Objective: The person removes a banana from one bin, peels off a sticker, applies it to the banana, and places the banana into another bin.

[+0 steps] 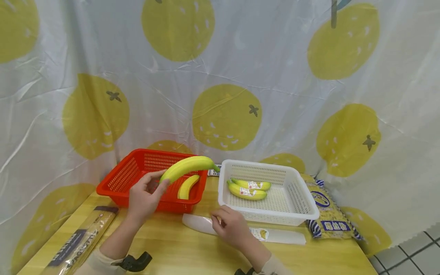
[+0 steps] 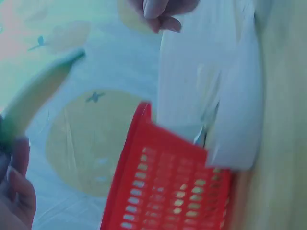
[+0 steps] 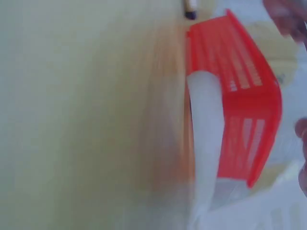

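In the head view my left hand [image 1: 146, 196] pinches a yellow banana [image 1: 187, 167] by one end, in front of the red basket [image 1: 117, 191]; its green-tipped end points right. No label shows on this banana. Another banana [image 1: 188, 187] lies inside the red basket. My right hand [image 1: 231, 226] hovers at the white label strip [image 1: 283, 235], fingers loosely curled, with nothing visible in them. A banana sticker [image 1: 259, 233] shows on the strip right of the hand. The left wrist view shows the held banana [image 2: 38, 98], blurred, beside the red basket [image 2: 163, 182].
Two bananas with stickers [image 1: 247, 192] lie in a white basket [image 1: 237, 209] on the right. A yellow noodle bag [image 1: 331, 214] sits beyond it at the table's right edge. A spaghetti pack [image 1: 82, 240] lies at the left. A patterned curtain [image 1: 282, 126] hangs behind.
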Tool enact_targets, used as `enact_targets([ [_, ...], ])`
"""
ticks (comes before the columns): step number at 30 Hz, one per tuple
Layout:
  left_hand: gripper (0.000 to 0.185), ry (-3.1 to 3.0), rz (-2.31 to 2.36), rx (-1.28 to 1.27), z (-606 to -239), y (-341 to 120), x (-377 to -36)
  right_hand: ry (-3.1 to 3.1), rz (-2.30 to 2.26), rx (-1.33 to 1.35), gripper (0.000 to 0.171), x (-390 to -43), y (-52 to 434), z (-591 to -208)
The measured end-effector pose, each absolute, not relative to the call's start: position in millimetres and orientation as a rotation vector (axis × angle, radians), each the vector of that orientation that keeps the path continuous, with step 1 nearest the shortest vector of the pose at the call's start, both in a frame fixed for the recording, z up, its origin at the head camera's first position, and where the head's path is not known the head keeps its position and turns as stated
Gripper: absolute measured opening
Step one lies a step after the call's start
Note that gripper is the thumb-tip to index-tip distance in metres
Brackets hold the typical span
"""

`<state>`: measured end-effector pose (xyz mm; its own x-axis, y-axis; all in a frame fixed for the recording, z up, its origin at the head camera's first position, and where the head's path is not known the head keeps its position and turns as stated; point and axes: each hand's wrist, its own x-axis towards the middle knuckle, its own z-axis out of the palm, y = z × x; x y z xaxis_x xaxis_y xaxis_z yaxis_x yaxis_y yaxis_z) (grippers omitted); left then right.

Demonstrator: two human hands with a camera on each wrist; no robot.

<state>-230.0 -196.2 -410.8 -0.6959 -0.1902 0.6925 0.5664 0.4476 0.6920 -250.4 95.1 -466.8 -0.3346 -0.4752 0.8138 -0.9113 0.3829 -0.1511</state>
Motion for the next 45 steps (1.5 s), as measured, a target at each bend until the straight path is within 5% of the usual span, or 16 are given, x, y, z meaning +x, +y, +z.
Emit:
enact_targets([
  [7, 0.035, -1.927, -1.628, -0.74, -445, -174, -202, -1.927, 1.984, 0.939, 0.023, -227, 142, -479],
  [11, 0.037, -1.958, -1.611, -0.837, -461, -167, -201, -1.938, 2.138, 0.796, 0.039, -224, 155, -476],
  [21, 0.03, -2.142, -1.438, -0.981, -477, -163, -201, -2.33, 1.828, 0.419, 0.024, -239, 165, -479],
  [31, 0.013, -2.414, -1.38, -1.085, -485, -163, -204, -2.751, 0.653, 0.578, 0.013, -244, 180, -487],
  [45, 0.018, -2.849, -1.473, -1.173, -485, -166, -197, -2.806, 0.65, 0.645, 0.027, -240, 179, -500],
])
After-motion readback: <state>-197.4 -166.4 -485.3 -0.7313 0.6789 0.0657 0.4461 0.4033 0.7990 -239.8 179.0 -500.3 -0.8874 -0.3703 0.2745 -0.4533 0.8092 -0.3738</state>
